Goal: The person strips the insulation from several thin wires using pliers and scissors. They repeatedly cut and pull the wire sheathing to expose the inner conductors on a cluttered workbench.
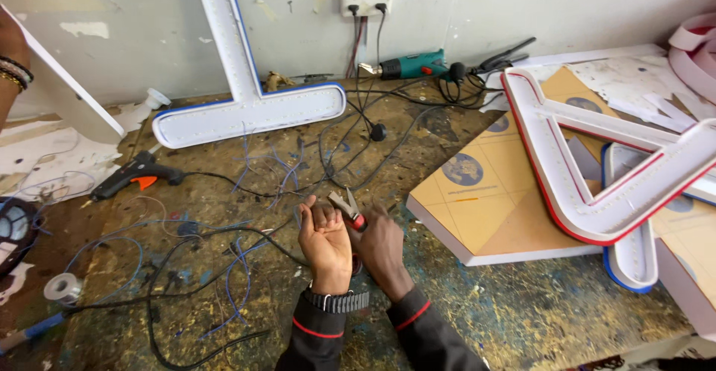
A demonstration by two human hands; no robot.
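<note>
I see my right hand (382, 248) closed around the red handles of a pair of pliers (347, 208), nose pointing up and away so the tip meets what my left hand (325, 238) offers. The left hand is curled palm-up, seemingly pinching a thin wire too fine to make out. Both hover over the worn workbench (477, 304), amid loose blue wires (246, 266). A glue gun (134, 175) lies left. No containers show; the red-edged sign letter (597, 155) rests on cardboard.

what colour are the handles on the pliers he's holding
Red, as far as shows: the pliers sit in the right hand, with red grip visible below the grey jaws in the head view.
</note>
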